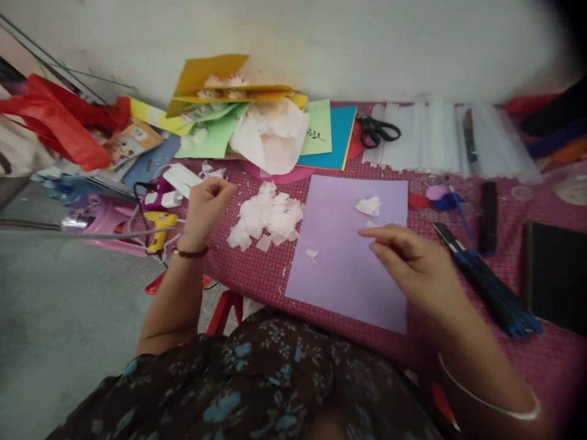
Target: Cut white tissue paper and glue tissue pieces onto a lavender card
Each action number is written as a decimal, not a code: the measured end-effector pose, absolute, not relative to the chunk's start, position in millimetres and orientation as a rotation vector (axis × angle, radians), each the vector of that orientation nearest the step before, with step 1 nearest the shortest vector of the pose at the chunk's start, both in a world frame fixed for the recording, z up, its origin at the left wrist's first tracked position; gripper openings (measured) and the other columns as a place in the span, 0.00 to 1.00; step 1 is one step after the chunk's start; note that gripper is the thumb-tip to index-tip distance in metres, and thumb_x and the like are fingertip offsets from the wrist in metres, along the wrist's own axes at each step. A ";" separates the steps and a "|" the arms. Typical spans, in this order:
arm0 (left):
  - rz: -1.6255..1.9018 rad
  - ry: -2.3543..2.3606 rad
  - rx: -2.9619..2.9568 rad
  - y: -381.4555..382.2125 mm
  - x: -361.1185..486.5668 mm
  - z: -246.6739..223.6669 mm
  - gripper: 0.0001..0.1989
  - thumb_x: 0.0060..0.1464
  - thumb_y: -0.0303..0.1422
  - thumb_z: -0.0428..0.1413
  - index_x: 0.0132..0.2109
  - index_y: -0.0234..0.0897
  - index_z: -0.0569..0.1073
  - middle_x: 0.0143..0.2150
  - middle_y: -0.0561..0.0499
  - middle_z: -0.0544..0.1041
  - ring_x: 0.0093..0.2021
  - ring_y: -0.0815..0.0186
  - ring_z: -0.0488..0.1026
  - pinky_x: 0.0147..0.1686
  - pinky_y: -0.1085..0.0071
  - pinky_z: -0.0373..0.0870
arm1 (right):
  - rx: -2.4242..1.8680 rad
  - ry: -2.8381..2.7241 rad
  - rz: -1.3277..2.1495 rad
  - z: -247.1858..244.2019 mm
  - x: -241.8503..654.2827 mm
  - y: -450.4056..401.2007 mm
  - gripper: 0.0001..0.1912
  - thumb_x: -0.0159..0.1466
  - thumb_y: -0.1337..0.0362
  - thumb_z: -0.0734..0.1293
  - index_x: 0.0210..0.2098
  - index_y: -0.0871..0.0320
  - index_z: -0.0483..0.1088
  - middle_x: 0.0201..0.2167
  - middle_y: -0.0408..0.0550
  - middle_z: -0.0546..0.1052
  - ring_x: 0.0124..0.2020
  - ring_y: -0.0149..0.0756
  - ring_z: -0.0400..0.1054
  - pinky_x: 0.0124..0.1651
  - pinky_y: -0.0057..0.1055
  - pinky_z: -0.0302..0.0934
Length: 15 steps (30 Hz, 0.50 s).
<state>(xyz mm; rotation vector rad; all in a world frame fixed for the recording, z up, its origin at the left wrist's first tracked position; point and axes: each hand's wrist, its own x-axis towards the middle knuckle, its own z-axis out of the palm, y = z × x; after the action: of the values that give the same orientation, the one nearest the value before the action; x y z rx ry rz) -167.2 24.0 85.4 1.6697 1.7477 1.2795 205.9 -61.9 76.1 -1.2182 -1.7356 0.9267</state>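
On the lilac sheet of paper (348, 281) lies a small crumpled piece of white paper (369, 206), with a smaller white scrap (312, 253) nearer its left edge. My right hand (410, 263) hovers over the sheet just below the crumpled piece, index finger stretched out and thumb slightly apart, with nothing visible between them. My left hand (207, 209) is raised left of a pile of cut white paper squares (266, 217), its fingers curled closed against the thumb. Whether anything is inside that hand is hidden.
Coloured cards (318, 131) and black-handled scissors (378, 130) lie along the wall. A yellow glue gun (160, 229) sits at left. Clear plastic sleeves (431, 137), a dark blue cutter-like tool (490, 287) and a black flat object (557, 275) lie at right.
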 end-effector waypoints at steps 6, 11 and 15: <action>1.059 1.813 1.795 55.8 -163.7 71.2 0.04 0.51 0.31 0.59 0.30 0.36 0.76 0.24 0.53 0.72 0.24 0.70 0.63 0.26 0.70 0.58 | -1.055 -0.868 1.251 60.9 222.0 -42.1 0.04 0.60 0.60 0.73 0.34 0.52 0.79 0.15 0.35 0.58 0.15 0.26 0.44 0.18 0.28 0.38; 0.633 1.740 2.077 80.7 -149.5 67.9 0.07 0.52 0.31 0.56 0.32 0.35 0.78 0.31 0.47 0.78 0.31 0.64 0.71 0.34 0.68 0.63 | -0.930 -0.694 1.496 30.2 231.7 -23.3 0.16 0.60 0.46 0.71 0.29 0.52 0.79 0.16 0.38 0.64 0.15 0.28 0.53 0.20 0.28 0.56; 0.409 1.842 2.085 99.7 -146.9 60.0 0.08 0.50 0.32 0.55 0.28 0.35 0.76 0.26 0.48 0.74 0.31 0.62 0.68 0.36 0.66 0.61 | -0.964 -0.744 1.564 14.2 237.5 -20.4 0.17 0.62 0.45 0.69 0.30 0.50 0.80 0.20 0.41 0.70 0.20 0.30 0.63 0.26 0.30 0.65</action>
<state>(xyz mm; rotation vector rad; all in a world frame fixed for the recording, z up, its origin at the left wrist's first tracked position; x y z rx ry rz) -146.9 99.7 60.0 2.0852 1.8422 0.4090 237.5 -20.4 14.2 -0.9643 -0.7436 1.5638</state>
